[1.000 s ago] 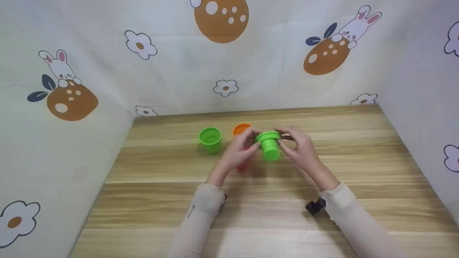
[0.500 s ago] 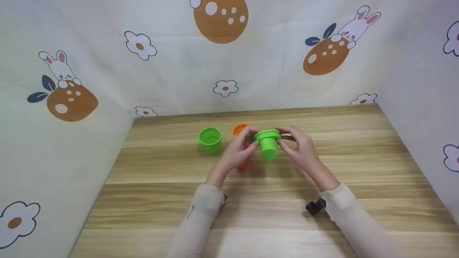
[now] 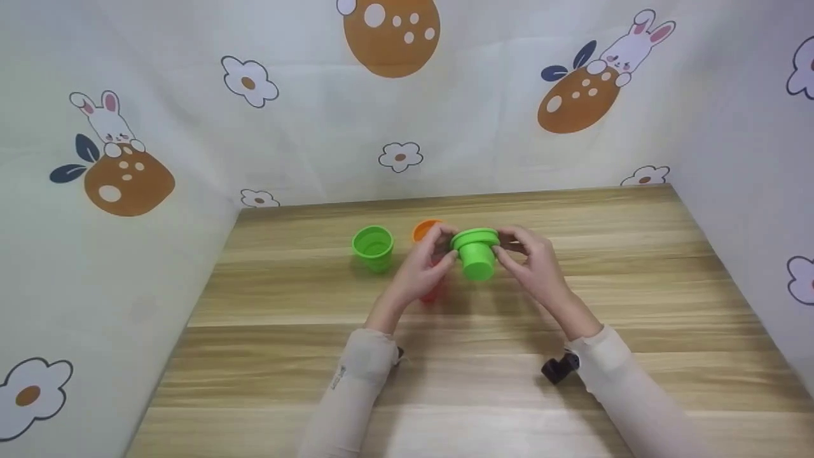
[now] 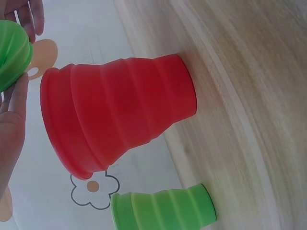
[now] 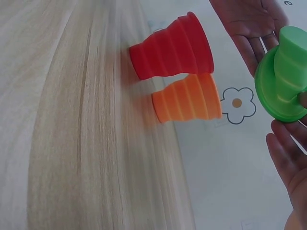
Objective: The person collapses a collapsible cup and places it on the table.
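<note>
Between both hands, above the table, is a green collapsible cup [image 3: 477,257], its wide rim upward and its narrower base pointing down and toward me. The left hand [image 3: 421,266] pinches the rim's left side, and the right hand [image 3: 539,262] grips the right side. In the right wrist view, the held cup [image 5: 290,72] has a broad collar around a narrow stem, as if partly folded. A red ribbed cup [image 4: 115,108] stands upright on the table, mostly hidden behind the left hand in the head view.
On the table [image 3: 286,375] an orange cup [image 3: 425,229] stands behind the left hand, partly covered by it. Farther left is a second green cup [image 3: 373,247], upright with its mouth up. Patterned cloth walls [image 3: 318,127] close off the back and both sides.
The held green cup has tilted slightly, its base rising a little in the head view. The right hand's upper fingers have shifted slightly along the rim. The standing cups have not moved.
</note>
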Action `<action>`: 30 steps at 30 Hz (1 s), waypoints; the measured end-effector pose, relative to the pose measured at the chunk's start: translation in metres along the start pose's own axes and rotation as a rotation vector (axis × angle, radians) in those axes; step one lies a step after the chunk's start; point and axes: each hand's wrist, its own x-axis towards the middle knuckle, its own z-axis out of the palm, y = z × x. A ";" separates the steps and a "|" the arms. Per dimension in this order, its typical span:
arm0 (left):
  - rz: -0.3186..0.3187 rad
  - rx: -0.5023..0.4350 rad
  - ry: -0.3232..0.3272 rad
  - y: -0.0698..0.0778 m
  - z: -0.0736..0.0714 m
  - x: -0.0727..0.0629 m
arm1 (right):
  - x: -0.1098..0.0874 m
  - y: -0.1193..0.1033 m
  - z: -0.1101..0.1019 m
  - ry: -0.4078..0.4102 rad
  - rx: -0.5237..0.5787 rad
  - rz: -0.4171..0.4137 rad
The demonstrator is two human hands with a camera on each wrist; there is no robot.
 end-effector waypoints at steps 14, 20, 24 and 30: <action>-0.032 0.032 -0.025 0.001 -0.003 -0.001 | -0.001 0.001 0.003 0.033 -0.114 -0.083; -0.030 0.096 -0.039 0.000 -0.002 0.001 | -0.002 0.002 0.002 0.004 -0.165 -0.145; -0.035 0.129 -0.040 0.000 -0.001 0.003 | -0.001 0.001 0.001 -0.019 -0.197 -0.175; -0.057 0.156 -0.035 -0.001 -0.002 0.003 | -0.001 0.001 0.001 -0.032 -0.249 -0.199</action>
